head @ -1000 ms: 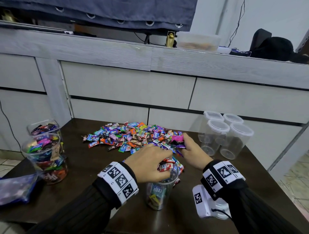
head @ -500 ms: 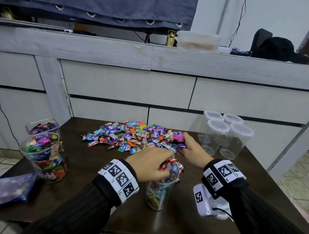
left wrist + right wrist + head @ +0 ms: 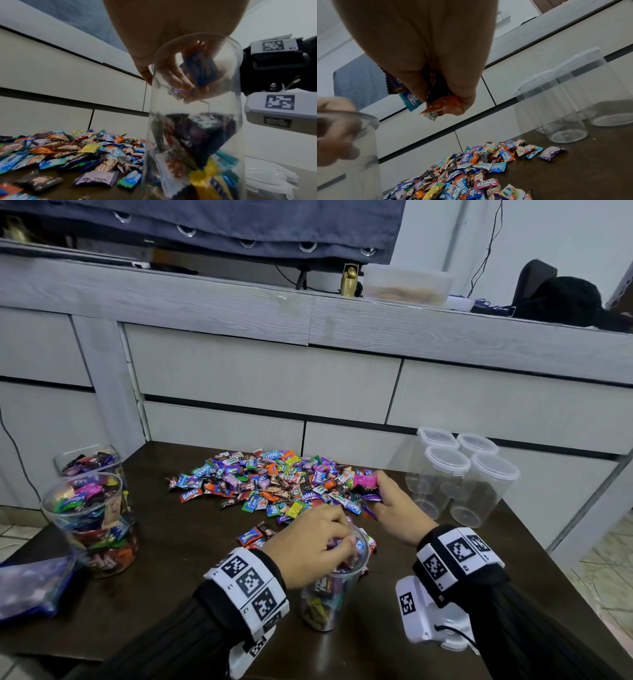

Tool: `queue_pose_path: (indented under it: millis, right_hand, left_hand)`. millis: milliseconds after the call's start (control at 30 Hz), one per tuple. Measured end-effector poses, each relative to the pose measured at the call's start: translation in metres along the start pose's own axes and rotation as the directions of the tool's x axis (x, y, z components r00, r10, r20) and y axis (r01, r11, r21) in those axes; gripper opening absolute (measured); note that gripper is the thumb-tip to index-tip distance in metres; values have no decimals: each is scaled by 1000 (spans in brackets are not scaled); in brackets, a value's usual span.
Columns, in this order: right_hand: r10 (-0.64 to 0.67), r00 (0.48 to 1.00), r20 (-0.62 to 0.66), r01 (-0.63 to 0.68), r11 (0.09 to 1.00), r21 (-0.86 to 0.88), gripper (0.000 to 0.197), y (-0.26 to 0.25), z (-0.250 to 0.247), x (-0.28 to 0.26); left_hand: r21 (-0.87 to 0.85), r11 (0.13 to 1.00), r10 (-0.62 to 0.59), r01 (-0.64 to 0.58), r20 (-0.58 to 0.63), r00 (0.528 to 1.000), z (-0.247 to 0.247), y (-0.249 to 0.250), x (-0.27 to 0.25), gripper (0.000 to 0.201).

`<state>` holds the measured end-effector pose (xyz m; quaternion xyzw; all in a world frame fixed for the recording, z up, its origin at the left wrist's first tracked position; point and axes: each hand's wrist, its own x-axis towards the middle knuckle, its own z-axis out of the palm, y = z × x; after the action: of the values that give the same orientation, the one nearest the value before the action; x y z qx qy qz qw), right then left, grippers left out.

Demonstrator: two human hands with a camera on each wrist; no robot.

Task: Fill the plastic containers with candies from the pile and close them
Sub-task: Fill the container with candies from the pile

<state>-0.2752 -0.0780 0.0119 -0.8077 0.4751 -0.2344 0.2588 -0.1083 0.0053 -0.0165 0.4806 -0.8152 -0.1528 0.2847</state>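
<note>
My dark brown bench (image 3: 178, 546) has a big candy pile (image 3: 274, 484) in the middle. Two full tubs (image 3: 92, 522) stand at the far left. Four closed clear tubs (image 3: 459, 474) stand at the right. One open tub (image 3: 329, 590) stands near me.

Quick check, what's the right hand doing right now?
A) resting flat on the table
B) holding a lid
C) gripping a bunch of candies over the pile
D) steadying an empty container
C: the right hand has its fingers curled round several wrapped candies, above the candy pile.
</note>
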Motion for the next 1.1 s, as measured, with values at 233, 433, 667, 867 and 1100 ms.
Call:
queue_pose_path:
  millis: [233, 433, 667, 867, 1100]
  right_hand:
    - [-50, 999, -8, 50, 999, -3, 26, -2, -8, -2]
    - [-222, 971, 89, 236, 947, -218, 27, -17, -11, -17]
    - [-288, 917, 276, 382, 833, -400, 35, -27, 4, -32]
    - [-319, 849, 422, 493, 766, -413, 48, -39, 7, -32]
    - [-409, 822, 396, 516, 830, -214, 45, -48, 4, -32]
  left_hand:
    - [-193, 981, -58, 35, -116, 992, 5, -1, -4, 43]
    - [-378, 914, -167, 144, -27, 986, 6, -18, -15, 114]
    - [-374, 899, -219, 226, 62, 974, 11, -26, -17, 132]
    - [-373, 898, -223, 235, 75, 972, 8, -20, -15, 120]
    - [-411, 887, -209, 212, 54, 976, 9, -22, -16, 121]
